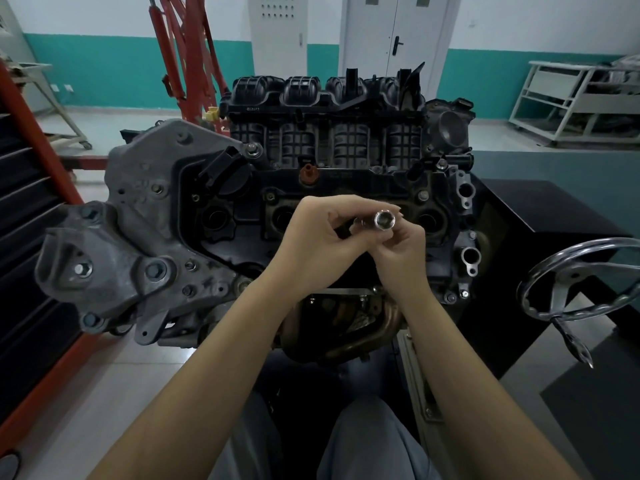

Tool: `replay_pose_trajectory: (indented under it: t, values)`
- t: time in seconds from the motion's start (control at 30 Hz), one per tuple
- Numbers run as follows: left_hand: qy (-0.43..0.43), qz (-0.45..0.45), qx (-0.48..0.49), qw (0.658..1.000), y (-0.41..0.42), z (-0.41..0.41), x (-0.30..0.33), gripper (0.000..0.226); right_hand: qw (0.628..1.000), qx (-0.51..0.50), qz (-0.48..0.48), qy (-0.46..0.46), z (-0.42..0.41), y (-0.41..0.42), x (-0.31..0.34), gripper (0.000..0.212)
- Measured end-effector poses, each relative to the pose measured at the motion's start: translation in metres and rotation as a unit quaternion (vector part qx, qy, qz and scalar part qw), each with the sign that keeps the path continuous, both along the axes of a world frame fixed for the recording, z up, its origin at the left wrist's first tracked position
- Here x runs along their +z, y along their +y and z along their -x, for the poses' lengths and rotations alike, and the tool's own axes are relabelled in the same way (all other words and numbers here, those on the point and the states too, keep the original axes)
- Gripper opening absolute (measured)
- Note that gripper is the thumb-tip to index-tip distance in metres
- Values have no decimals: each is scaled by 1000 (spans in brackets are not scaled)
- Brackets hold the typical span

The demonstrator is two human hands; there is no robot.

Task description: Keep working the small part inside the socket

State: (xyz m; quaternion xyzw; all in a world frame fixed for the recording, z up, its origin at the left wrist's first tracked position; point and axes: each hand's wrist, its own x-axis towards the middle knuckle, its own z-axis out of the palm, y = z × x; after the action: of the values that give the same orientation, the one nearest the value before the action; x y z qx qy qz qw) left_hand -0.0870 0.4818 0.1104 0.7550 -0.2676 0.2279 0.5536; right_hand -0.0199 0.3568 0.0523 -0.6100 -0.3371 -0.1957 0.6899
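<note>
Just behind, engine (311,188), red hoist (187,53).

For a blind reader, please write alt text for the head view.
Two bare hands, left hand and right hand, hold a shiny metal socket together above a car engine on a stand. A chrome handwheel is at the right.

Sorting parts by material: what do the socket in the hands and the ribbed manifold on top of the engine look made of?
Socket: seemingly polished chromed steel, with bright mirror-like glints; both the left hand and right hand pinch it. Manifold: probably moulded black plastic, matte with ribbing.
</note>
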Motion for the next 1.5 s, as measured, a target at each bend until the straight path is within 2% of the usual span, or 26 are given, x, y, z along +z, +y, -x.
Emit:
replay_pose_trajectory:
  t: [0.07,0.13,0.27,0.37,0.5,0.57,0.63,0.7,0.87,0.93,1.0,1.13,1.23,1.37,1.5]
  values:
    - [6,4,-24,1000,0,1,0,29,1000,-6,-13,1,0,1,0,25]
    - [-4,2,-3,1000,-2,1,0,27,1000,-16,-24,9,-1,3,-1,29]
    - [-23,20,59,998,-4,0,-1,19,999,-26,-22,3,-3,3,-3,20]
    - [-11,15,36,999,-4,0,-1,21,1000,-24,-10,-7,-3,1,-3,17]
    - [5,25,-6,1000,-3,1,0,32,1000,-19,-15,19,-3,2,-3,24]
    - [-3,16,10,1000,-4,1,0,29,999,-23,-21,25,-2,4,-2,27]
    - [-16,21,46,999,-5,0,0,24,999,-21,-29,26,-2,5,-1,16]
    - [-22,28,62,997,-6,0,0,21,999,-26,-33,16,-1,5,-2,16]
    - [4,36,-5,999,-2,0,-1,31,1000,-12,6,3,0,1,-1,16]
    - [7,38,-28,999,-2,0,-1,34,1000,-16,-1,7,-1,2,-1,26]
    - [-3,29,-4,1000,-5,0,-1,30,1000,-20,-13,13,-2,3,-1,33]
    - [-32,42,75,996,-10,-1,-4,22,999,-17,-27,9,-2,4,-2,21]
    - [-24,38,63,997,-9,0,-4,22,1000,-22,-12,-2,-3,2,-3,25]
    - [3,33,-7,999,-4,1,-2,30,1000,-15,-4,1,-2,2,-1,30]
    - [-19,20,41,999,-6,2,-3,23,999,-14,-24,20,-1,4,-1,24]
